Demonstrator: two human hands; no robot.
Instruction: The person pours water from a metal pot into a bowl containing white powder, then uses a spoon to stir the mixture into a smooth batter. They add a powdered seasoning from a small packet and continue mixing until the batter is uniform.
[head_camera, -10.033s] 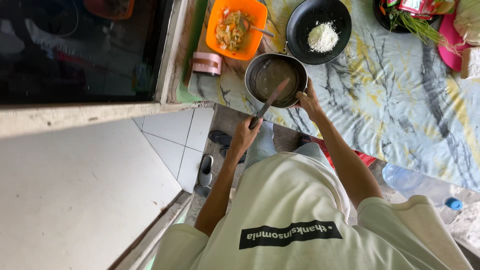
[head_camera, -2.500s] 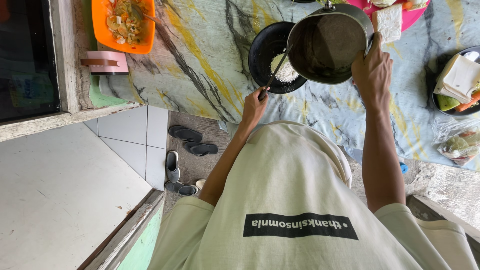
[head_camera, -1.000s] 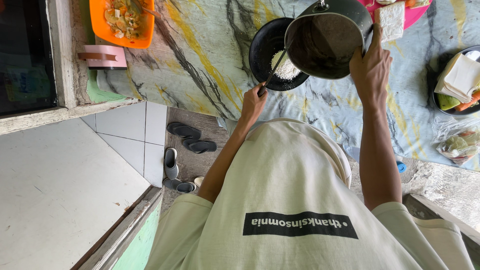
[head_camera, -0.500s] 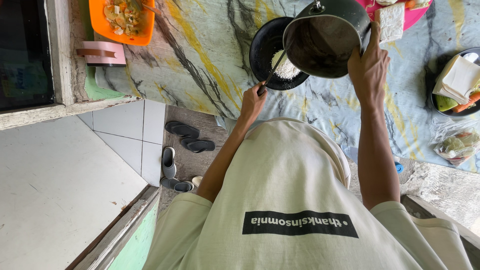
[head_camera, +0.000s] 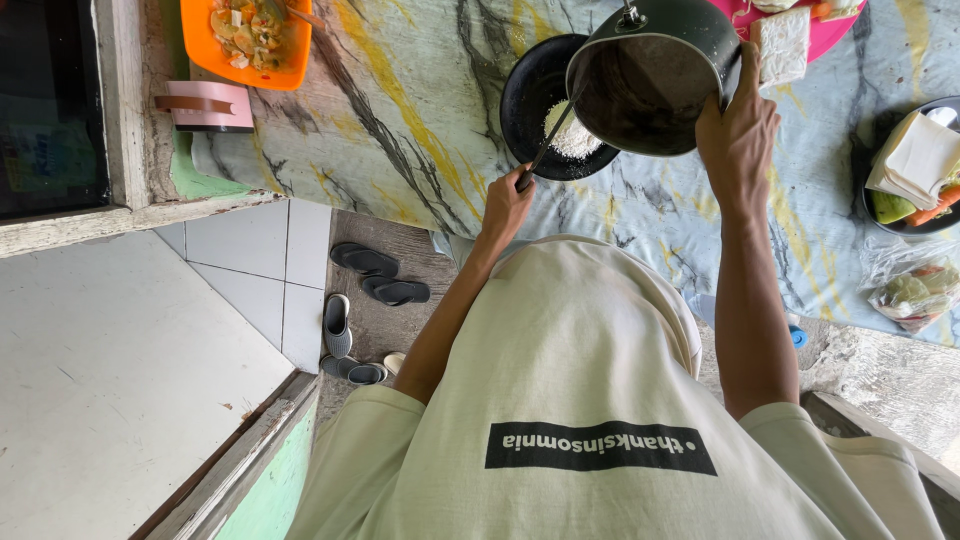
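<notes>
- Dark-grey metal pot (head_camera: 650, 90) was held tilted in the air at 12 o'clock of the view, its mouth turned toward the person and its lower rim over the black bowl (head_camera: 525, 100).
- Right hand (head_camera: 738, 135) was closed on the pot's rim at the 3 o'clock side, thumb outside and fingers over the edge.
- Left hand (head_camera: 505, 205) was closed around the handle of a slim dark utensil (head_camera: 550, 140), which ran up toward 1 o'clock into the pot's mouth.
- Progress, as a judgement: a small heap of white grains (head_camera: 572, 135) already lay in the bowl. The pot's inside looked dull, smeared and mostly bare, so the transfer appeared largely done, with only scraping of residue left.
- Pot walls were smooth and round. The bowl was shallow, round and glossy, and the grains were fine and loose.
- Marbled cloth (head_camera: 400, 110), soft, creased and streaked blue, yellow and black, covered the surface under the bowl.
- At 1 o'clock of the pot, a white rectangular block (head_camera: 782, 45) rested on a pink plate (head_camera: 845, 30).
- At 9 o'clock of the bowl and well apart from it, an orange tray (head_camera: 195, 40) held chopped food.
- At 7 o'clock, dark sandals (head_camera: 380, 275) lay on the floor.
</notes>
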